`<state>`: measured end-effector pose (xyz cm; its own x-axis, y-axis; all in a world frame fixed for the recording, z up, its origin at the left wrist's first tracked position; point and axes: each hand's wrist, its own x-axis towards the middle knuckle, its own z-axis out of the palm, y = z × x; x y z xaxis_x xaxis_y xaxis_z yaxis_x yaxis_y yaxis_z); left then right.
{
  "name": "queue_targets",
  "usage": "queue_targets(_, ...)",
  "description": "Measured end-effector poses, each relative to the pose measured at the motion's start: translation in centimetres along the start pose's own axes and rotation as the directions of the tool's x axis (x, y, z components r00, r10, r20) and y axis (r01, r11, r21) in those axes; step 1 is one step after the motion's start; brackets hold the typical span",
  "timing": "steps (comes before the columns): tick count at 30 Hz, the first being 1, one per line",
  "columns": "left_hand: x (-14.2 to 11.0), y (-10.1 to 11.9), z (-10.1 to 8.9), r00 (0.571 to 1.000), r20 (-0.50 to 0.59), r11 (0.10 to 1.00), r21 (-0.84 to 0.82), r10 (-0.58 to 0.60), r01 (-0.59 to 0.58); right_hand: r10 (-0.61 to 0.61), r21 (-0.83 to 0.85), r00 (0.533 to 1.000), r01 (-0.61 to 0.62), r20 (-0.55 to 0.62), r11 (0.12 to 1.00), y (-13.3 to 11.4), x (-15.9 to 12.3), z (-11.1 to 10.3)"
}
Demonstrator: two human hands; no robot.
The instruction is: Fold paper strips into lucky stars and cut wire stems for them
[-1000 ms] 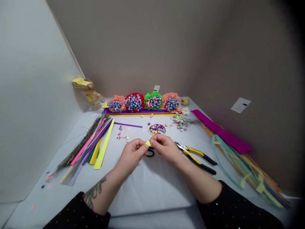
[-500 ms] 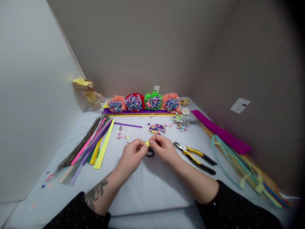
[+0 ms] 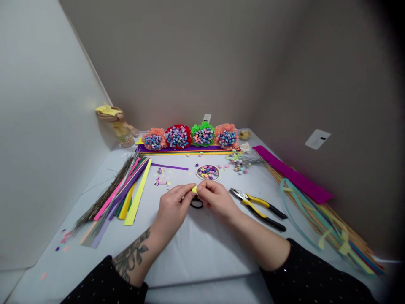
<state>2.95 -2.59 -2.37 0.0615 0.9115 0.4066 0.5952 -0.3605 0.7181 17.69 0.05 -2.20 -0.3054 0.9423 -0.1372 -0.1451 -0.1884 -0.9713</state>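
Note:
A small folded piece of yellow paper [image 3: 194, 190] is pinched between both hands near the table's middle. My left hand [image 3: 175, 207] closes its thumb and forefinger on one side of it. From the other side, the fingertips of my right hand [image 3: 218, 198] grip it too. Scissors [image 3: 197, 204] lie below the hands, mostly covered, with a black handle loop showing. Just beyond sits a round shallow dish [image 3: 217, 177] of small purple, pink and yellow paper stars. Pliers [image 3: 257, 207] with yellow and black handles rest right of my right hand.
Coloured paper strips [image 3: 136, 194] and bundled thin wires [image 3: 104, 196] lie left. Several star-filled paper flowers [image 3: 177, 137] line the back, beside a tilted jar [image 3: 122, 131]. Thin sticks and ribbons [image 3: 322, 219] with a magenta sheet [image 3: 294, 175] lie right. Walls rise behind and at both sides.
My left hand has turned slightly, its fingers shifting over the yellow paper. My right hand keeps its pinch almost in place. The things on the table have not moved.

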Motion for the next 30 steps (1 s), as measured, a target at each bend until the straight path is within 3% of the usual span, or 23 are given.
queue_targets(5, 0.2, 0.4, -0.4, 1.000, 0.004, 0.998, -0.061, 0.013, -0.012, 0.142, 0.262, 0.979, -0.178, 0.149, 0.949, -0.4, 0.1, -0.7)
queue_targets(9, 0.4, 1.0, -0.6, 0.999, 0.028, 0.994, -0.108, 0.026, -0.023, 0.203, 0.277, 0.956, -0.257, 0.211, 0.926, -0.8, 0.1, -1.0)
queue_targets(11, 0.4, 1.1, -0.6, 0.999, 0.043, 0.994, -0.107, 0.034, -0.029, 0.182, 0.211, 0.966, -0.219, 0.183, 0.953, -1.0, 0.0, -0.9)
queue_targets(14, 0.3, 0.9, -0.4, 0.997, 0.064, 0.995, -0.092, 0.044, -0.038, 0.064, 0.006, 0.995, -0.065, 0.074, 0.998, -1.2, -0.2, -0.6)
queue_targets(17, 0.4, 0.6, -0.3, 0.996, 0.081, 0.996, -0.081, 0.038, -0.031, -0.050, -0.154, 0.998, 0.046, -0.025, 0.987, -1.3, -0.3, -0.3)
queue_targets(24, 0.3, 0.5, -0.4, 0.998, 0.054, 0.998, -0.058, 0.036, -0.033, 0.090, 0.078, 0.991, -0.098, 0.096, 0.992, -1.2, -0.2, -0.5)
queue_targets(30, -0.1, 0.1, -0.1, 0.997, 0.045, 0.996, -0.061, 0.069, -0.066, 0.069, 0.020, 0.993, -0.071, 0.091, 0.997, -0.9, -0.2, -0.6)
